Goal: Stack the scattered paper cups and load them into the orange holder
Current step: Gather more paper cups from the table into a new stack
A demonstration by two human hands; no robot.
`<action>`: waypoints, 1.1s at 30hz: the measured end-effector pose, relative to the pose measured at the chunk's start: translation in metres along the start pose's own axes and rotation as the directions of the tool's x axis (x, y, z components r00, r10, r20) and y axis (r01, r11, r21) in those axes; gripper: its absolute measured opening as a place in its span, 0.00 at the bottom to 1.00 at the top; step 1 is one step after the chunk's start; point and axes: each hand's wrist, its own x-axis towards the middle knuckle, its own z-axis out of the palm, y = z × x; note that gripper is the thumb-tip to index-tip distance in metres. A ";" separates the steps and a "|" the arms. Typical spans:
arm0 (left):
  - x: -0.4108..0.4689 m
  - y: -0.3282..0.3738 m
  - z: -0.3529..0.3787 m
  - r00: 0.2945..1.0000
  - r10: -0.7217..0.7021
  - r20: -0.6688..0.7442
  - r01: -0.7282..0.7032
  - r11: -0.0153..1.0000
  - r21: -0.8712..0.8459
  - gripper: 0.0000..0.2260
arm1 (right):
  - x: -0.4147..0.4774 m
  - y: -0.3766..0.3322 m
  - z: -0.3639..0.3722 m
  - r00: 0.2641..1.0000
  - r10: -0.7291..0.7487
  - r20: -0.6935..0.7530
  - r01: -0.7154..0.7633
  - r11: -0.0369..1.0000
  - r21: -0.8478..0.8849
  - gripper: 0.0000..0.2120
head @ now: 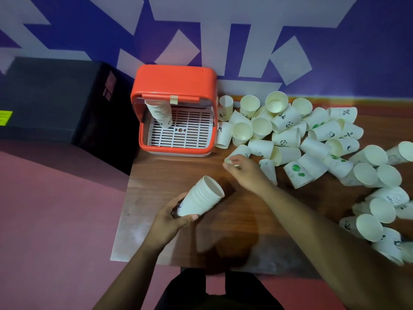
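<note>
My left hand (169,218) grips the base of a stack of white paper cups (202,196), tilted with its open mouth up and to the right above the wooden table (223,220). My right hand (244,173) reaches to the edge of the heap of scattered cups (312,139) and pinches the rim of one lying cup (238,154). The orange holder (176,108) stands at the table's back left, its front open. One stack of cups (161,114) hangs inside it over a white slotted tray (181,130).
Loose cups, several printed with pandas or green marks, cover the right half of the table out to the right edge. A black box (55,101) stands left of the holder. Pink floor (55,220) lies left of and below the table. A purple and white wall rises behind.
</note>
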 end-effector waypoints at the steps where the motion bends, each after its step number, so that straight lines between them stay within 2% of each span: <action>1: -0.002 0.000 -0.001 1.000 -0.001 -0.017 0.001 1.000 -0.007 0.28 | 0.010 0.004 -0.001 0.995 -0.011 -0.095 -0.004 0.989 -0.150 0.20; 2: -0.003 0.000 -0.002 0.999 -0.001 -0.033 0.001 1.000 -0.019 0.27 | 0.018 0.008 0.000 0.988 -0.020 -0.156 -0.026 0.958 -0.286 0.22; 4: -0.005 -0.001 -0.006 0.998 -0.016 -0.055 0.014 0.999 -0.046 0.27 | 0.031 0.014 0.007 0.983 0.013 -0.184 -0.099 0.877 -0.470 0.26; 6: -0.008 -0.001 -0.012 0.997 -0.024 -0.067 0.021 0.999 -0.050 0.29 | 0.041 0.018 0.015 0.988 0.080 -0.136 -0.143 0.815 -0.561 0.29; 8: -0.012 -0.001 -0.018 0.996 -0.031 -0.078 0.028 0.998 -0.050 0.31 | 0.050 0.022 0.025 0.987 0.145 -0.074 -0.161 0.801 -0.577 0.30; 11: -0.015 -0.005 -0.028 0.995 -0.030 -0.098 0.025 0.999 -0.048 0.28 | 0.051 0.026 0.037 0.980 0.189 -0.063 -0.195 0.845 -0.498 0.27; 15: -0.014 -0.009 -0.035 0.993 -0.036 -0.110 0.032 0.999 -0.036 0.29 | 0.027 0.031 0.041 0.983 0.106 -0.149 -0.161 0.886 -0.434 0.18; 17: -0.012 -0.010 -0.034 0.992 -0.050 -0.113 0.046 0.998 -0.037 0.28 | 0.010 0.029 0.038 0.986 0.092 -0.141 -0.140 0.915 -0.379 0.15; 21: -0.005 -0.006 -0.024 0.996 -0.047 -0.078 0.047 0.999 0.000 0.26 | -0.028 0.016 0.018 0.997 0.062 0.046 -0.056 0.990 -0.130 0.14; 25: 0.006 0.001 -0.013 1.000 -0.025 0.008 0.024 0.997 0.077 0.25 | -0.059 0.006 -0.016 0.981 0.103 0.163 -0.123 0.986 0.115 0.21; 28: 0.014 0.006 -0.005 0.997 -0.014 0.071 0.004 0.991 0.134 0.30 | -0.066 0.008 -0.036 0.963 0.131 0.234 -0.155 0.984 0.088 0.19; 31: 0.018 0.013 0.008 0.988 -0.007 0.153 -0.020 0.984 0.177 0.29 | -0.067 0.010 -0.047 0.956 0.120 0.267 -0.128 0.992 0.012 0.15; 33: 0.019 0.020 0.019 0.981 0.010 0.195 -0.047 0.981 0.187 0.29 | -0.070 0.010 -0.047 0.955 0.090 0.283 -0.101 0.995 0.025 0.22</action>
